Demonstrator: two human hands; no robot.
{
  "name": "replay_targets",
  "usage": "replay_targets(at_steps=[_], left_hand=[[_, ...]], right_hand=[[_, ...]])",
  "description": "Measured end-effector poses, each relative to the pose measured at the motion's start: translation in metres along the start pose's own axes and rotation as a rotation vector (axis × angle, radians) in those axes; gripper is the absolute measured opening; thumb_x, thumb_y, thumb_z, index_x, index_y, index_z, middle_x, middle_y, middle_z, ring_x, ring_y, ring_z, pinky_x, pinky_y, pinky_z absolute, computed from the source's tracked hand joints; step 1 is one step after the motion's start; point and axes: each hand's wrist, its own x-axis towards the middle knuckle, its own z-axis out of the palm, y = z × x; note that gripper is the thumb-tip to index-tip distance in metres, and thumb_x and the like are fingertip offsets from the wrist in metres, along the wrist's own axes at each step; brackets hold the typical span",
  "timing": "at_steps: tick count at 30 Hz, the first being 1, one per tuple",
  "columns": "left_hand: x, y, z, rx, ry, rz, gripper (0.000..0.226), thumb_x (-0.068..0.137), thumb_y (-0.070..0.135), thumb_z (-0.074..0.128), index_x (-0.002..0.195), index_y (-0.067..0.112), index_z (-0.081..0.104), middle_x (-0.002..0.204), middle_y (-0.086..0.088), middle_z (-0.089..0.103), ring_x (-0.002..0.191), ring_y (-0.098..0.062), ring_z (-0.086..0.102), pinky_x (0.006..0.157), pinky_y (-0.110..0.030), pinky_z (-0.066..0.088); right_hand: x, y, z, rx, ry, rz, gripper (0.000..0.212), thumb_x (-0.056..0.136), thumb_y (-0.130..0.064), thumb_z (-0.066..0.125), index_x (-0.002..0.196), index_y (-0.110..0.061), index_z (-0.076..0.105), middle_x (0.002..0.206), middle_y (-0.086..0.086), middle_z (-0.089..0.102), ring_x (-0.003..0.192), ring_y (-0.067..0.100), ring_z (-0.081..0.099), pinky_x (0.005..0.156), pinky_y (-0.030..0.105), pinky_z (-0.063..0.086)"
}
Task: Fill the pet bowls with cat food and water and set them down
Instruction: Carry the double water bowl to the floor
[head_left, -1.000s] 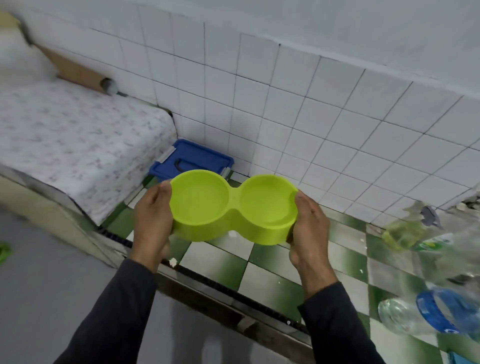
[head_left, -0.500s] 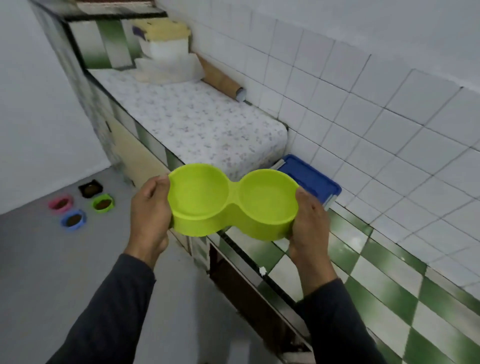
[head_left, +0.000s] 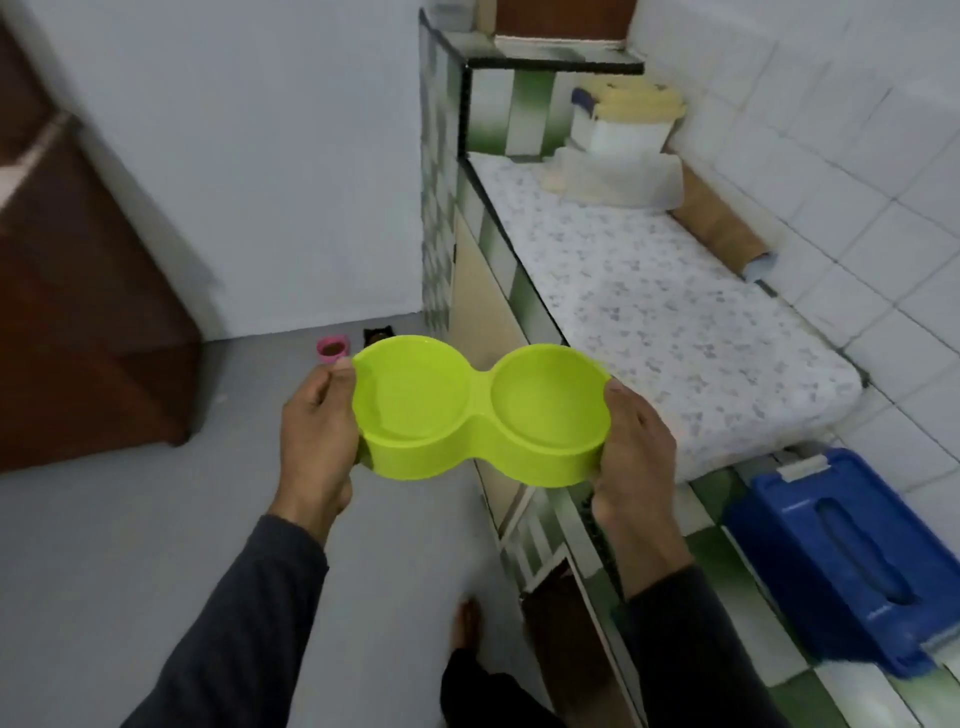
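Now the carrier turns from the counter toward the floor bowls.

Both hands grip the green double bowl (head_left: 480, 413): left hand (head_left: 317, 431) curled round its 9 o'clock end, right hand (head_left: 631, 447) round the 3 o'clock end, held level and empty. The view has swung off the tiled wall; a pink bowl (head_left: 332, 349) now shows at 11 o'clock. Filling looks not yet started.

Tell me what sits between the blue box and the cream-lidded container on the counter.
In the head view, only the speckled countertop lies between the blue box and the cream-lidded container; a cardboard tube lies off to the wall side.
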Motion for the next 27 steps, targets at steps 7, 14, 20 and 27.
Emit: replay_targets(at_steps=[7, 14, 20, 27], left_hand=[[0.063, 0.002, -0.020, -0.009, 0.183, 0.029, 0.027, 0.104, 0.038, 0.056, 0.086, 0.024, 0.072, 0.087, -0.004, 0.062, 0.083, -0.019, 0.053, 0.075, -0.043, 0.043], [0.127, 0.006, -0.021, -0.025, 0.328, 0.056, 0.024, 0.105, 0.035, 0.055, 0.093, 0.029, 0.076, 0.098, -0.004, 0.070, 0.090, -0.018, 0.061, 0.081, -0.044, 0.050], [0.178, 0.007, -0.026, -0.052, 0.409, 0.062, 0.022, 0.107, 0.031, 0.054, 0.101, 0.022, 0.074, 0.103, -0.006, 0.071, 0.094, -0.020, 0.062, 0.088, -0.051, 0.052], [0.244, 0.006, -0.052, -0.029, 0.483, 0.033, 0.022, 0.101, 0.040, 0.057, 0.098, 0.030, 0.076, 0.107, -0.011, 0.075, 0.097, -0.022, 0.065, 0.094, -0.064, 0.052]], right_hand=[[0.054, 0.003, 0.091, -0.018, -0.179, 0.066, 0.017, 0.099, -0.029, 0.061, 0.095, -0.031, 0.078, 0.100, -0.009, 0.077, 0.102, 0.022, 0.070, 0.087, 0.046, 0.057], [0.110, 0.001, 0.174, -0.076, -0.306, 0.076, 0.018, 0.085, -0.044, 0.062, 0.096, -0.045, 0.077, 0.108, -0.016, 0.074, 0.109, 0.015, 0.068, 0.100, 0.057, 0.052], [0.148, 0.007, 0.238, -0.075, -0.380, 0.098, 0.017, 0.091, -0.039, 0.064, 0.103, -0.038, 0.076, 0.112, -0.014, 0.074, 0.110, 0.014, 0.067, 0.102, 0.054, 0.052], [0.173, 0.022, 0.318, -0.102, -0.440, 0.149, 0.033, 0.081, -0.047, 0.064, 0.108, -0.035, 0.076, 0.113, -0.011, 0.075, 0.113, 0.018, 0.067, 0.103, 0.058, 0.051]])
